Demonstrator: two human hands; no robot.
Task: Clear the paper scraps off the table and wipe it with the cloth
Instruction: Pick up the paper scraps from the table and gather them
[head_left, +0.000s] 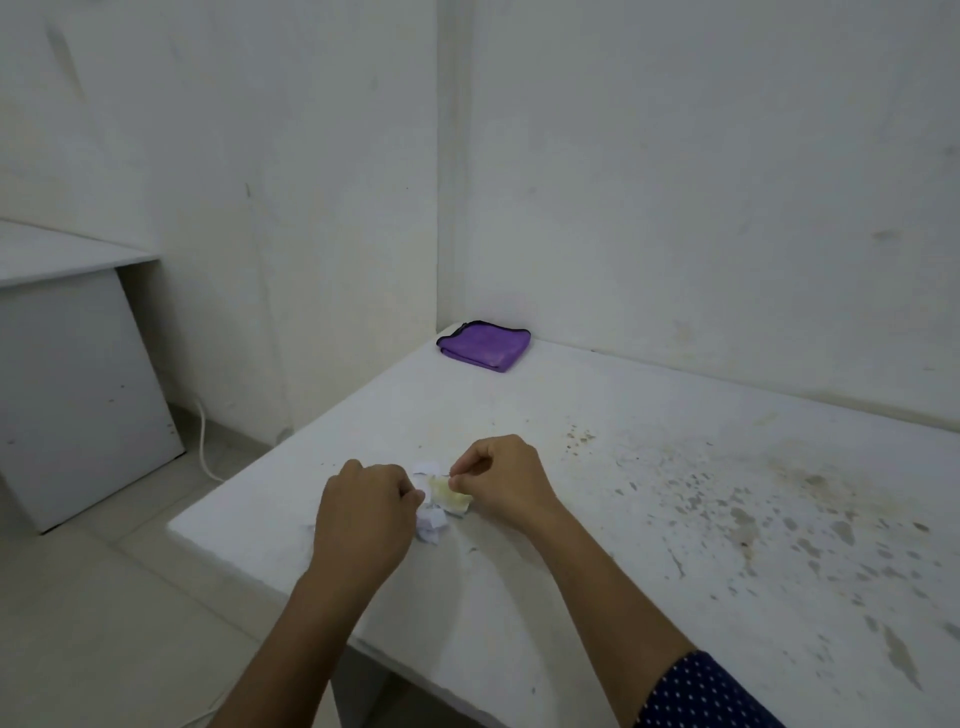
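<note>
Small white and yellowish paper scraps (440, 500) lie bunched near the left front of the white table (597, 426). My left hand (366, 512) has its fingers curled around the white scraps on their left side. My right hand (501, 478) pinches the yellowish scrap from the right. Both hands meet over the little pile. A folded purple cloth (485, 345) with a dark edge lies in the table's far corner, well away from both hands.
Brownish stains and specks (779, 509) cover the right half of the table. Walls close off the table's back and right. A second white table (67, 260) stands at the left, and a white cable (203, 441) runs down to the tiled floor.
</note>
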